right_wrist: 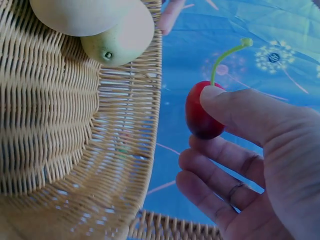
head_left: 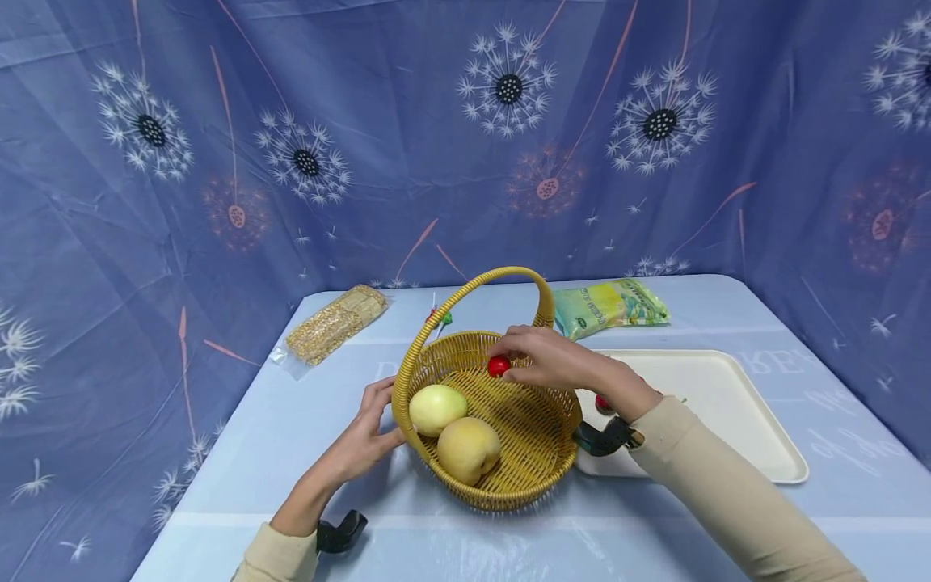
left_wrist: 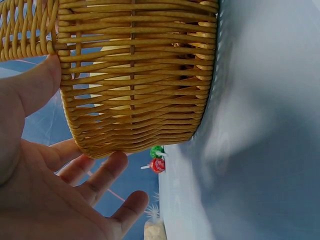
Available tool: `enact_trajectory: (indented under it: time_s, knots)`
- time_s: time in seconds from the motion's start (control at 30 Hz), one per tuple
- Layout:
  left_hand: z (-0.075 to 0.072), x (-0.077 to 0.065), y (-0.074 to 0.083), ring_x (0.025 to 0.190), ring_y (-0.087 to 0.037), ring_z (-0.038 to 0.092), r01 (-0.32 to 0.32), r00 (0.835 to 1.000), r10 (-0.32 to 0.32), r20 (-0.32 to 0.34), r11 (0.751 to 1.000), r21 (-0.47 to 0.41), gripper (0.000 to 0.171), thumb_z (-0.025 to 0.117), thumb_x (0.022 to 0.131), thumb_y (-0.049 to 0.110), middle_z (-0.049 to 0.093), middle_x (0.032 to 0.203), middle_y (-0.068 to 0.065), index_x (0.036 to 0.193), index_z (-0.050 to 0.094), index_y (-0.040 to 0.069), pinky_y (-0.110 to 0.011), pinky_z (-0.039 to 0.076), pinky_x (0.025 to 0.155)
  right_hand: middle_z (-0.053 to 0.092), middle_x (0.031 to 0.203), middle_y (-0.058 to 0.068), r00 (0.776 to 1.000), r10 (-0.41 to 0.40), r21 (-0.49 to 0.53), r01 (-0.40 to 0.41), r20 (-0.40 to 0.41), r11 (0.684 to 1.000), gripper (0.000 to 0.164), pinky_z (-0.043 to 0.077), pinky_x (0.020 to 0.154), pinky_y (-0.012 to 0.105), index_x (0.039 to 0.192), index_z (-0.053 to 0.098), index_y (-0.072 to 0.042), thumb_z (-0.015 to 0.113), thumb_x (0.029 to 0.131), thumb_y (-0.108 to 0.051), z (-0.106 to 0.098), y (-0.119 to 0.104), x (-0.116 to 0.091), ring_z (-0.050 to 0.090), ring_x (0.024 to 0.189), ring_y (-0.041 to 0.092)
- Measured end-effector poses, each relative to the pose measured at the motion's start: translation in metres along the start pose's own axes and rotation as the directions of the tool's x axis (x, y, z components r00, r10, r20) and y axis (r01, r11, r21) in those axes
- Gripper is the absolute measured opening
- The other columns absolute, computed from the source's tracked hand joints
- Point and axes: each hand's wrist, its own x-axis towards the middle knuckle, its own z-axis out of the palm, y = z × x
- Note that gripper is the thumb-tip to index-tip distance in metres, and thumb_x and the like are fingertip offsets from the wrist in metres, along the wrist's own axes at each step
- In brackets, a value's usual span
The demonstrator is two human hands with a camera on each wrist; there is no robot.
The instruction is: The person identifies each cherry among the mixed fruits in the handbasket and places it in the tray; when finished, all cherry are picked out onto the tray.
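A wicker basket [head_left: 531,453] with a tall arched handle stands upright on the table. My left hand [head_left: 369,428] rests against the outside of its left wall, near the handle's base, with the fingers spread. In the left wrist view the thumb [left_wrist: 42,87] touches the rim. My right hand [head_left: 549,360] is over the far right part of the basket. It pinches a red cherry [right_wrist: 204,111] with a green stem between thumb and fingers. Inside the basket, on the left, lie a pale yellow-green fruit [head_left: 438,410] and a larger yellow fruit [head_left: 469,451].
Right of the basket lies a cream tray [head_left: 720,420] with more red fruit [head_left: 604,404], partly hidden by my right arm. A green-yellow packet [head_left: 611,307] lies behind it. Lollipops [head_left: 440,317] lie behind the basket; a clear bag of grains [head_left: 338,323] lies back left.
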Motion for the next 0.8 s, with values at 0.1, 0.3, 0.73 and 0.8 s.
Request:
enact_trajectory:
  time_s: [0.1,0.3,0.73,0.8]
  knots:
    - [0.0,0.0,0.0,0.142,-0.04,0.014,-0.005,1.0,0.005,0.002,1.0,-0.002,0.06,0.065,0.089,0.021,0.016,0.151,-0.013,0.141,0.037,0.01,-0.071,0.017,0.106,0.061,0.104,-0.008,0.999,0.018,0.009,-0.018,-0.036,1.0,0.032,0.049,0.081,0.031,0.12,0.063,-0.022,0.066,0.088,-0.025,-0.004,0.002,-0.013,0.059,0.096,0.012]
    - [-0.001,0.0,-0.002,0.141,-0.04,0.015,-0.021,1.0,0.021,0.002,1.0,-0.005,0.06,0.065,0.089,0.019,0.016,0.15,-0.014,0.141,0.037,0.009,-0.071,0.017,0.106,0.061,0.105,-0.009,0.99,0.095,0.052,-0.09,-0.106,0.995,0.036,0.047,0.078,0.031,0.121,0.063,-0.022,0.068,0.087,-0.029,-0.012,0.006,-0.042,0.056,0.094,0.012]
    - [-0.001,0.001,-0.002,0.143,-0.04,0.013,-0.015,1.0,0.015,0.004,1.0,0.004,0.061,0.065,0.089,0.02,0.015,0.151,-0.013,0.142,0.036,0.011,-0.07,0.017,0.107,0.065,0.106,-0.004,0.935,0.219,0.05,-0.214,-0.279,0.976,0.032,0.051,0.078,0.035,0.117,0.064,-0.018,0.069,0.086,-0.026,-0.016,0.047,-0.102,0.062,0.093,0.016]
    - [-0.001,0.001,-0.003,0.143,-0.039,0.013,-0.018,1.0,0.018,0.004,1.0,0.004,0.061,0.065,0.089,0.02,0.015,0.151,-0.012,0.142,0.036,0.011,-0.07,0.017,0.107,0.065,0.104,-0.004,0.926,0.238,0.039,-0.237,-0.294,0.971,0.03,0.051,0.077,0.033,0.115,0.065,-0.019,0.069,0.086,-0.025,-0.013,0.056,-0.11,0.062,0.091,0.016]
